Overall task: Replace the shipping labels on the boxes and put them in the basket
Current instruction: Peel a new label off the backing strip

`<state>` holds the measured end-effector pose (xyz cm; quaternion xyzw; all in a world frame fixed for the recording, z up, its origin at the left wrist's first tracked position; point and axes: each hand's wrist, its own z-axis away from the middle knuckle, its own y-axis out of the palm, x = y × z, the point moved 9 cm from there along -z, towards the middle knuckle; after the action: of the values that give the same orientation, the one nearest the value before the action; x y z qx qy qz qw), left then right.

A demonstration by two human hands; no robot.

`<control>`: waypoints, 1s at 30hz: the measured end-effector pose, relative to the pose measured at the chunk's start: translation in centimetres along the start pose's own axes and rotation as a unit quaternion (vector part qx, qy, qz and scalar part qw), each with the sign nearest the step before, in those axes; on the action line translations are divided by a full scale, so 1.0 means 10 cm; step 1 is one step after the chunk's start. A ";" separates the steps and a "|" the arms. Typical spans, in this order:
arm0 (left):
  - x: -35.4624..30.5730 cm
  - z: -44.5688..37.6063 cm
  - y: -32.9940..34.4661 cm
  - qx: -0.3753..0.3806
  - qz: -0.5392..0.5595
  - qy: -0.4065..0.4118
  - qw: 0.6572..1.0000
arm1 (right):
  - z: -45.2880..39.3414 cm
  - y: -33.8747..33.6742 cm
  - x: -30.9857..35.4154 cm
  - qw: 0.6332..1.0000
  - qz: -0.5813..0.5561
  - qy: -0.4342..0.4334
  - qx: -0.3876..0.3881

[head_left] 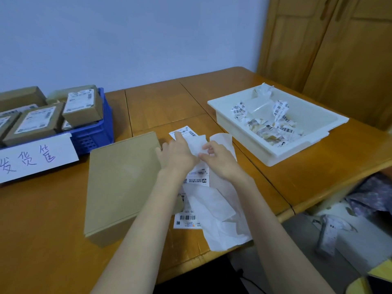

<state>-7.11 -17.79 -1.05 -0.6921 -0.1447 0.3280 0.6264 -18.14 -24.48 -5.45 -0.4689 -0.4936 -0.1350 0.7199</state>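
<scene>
A flat brown cardboard box (122,183) with a bare top lies on the wooden table in front of me. Just right of it, my left hand (177,153) and my right hand (219,160) both pinch a white shipping label sheet (196,144) over a strip of printed labels (192,217) and loose white backing paper (220,211). The blue basket (93,134) at the far left holds several labelled boxes (82,107) and carries a handwritten paper sign (36,158).
A white plastic tray (318,115) at the right holds several crumpled, torn old labels. A wooden cupboard stands behind it. Past the table's right edge, cloth and papers lie on the floor.
</scene>
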 end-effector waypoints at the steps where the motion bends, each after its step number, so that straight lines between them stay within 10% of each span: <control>1: 0.01 0.00 0.00 -0.003 0.023 0.005 1.000 | -0.01 -0.01 -0.02 1.000 -0.030 0.007 -0.008; 11: -0.07 0.06 0.28 0.212 0.336 -0.009 0.918 | 0.06 -0.24 -0.11 0.949 -0.282 0.061 -0.128; 18: -0.07 0.09 0.30 0.160 0.639 -0.141 0.739 | 0.19 -0.21 -0.12 0.954 -0.290 0.023 -0.069; 24: 0.08 0.02 0.24 0.033 0.598 -0.112 0.793 | 0.21 -0.29 -0.07 0.959 -0.271 0.005 -0.079; 30: 0.04 0.03 0.19 0.024 0.549 -0.063 0.833 | 0.16 -0.46 0.19 0.979 -0.023 -0.109 -0.172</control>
<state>-7.38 -17.62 -3.03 -0.6201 0.2279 0.6646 0.3490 -21.17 -25.07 -1.23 -0.5858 -0.5492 -0.1825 0.5673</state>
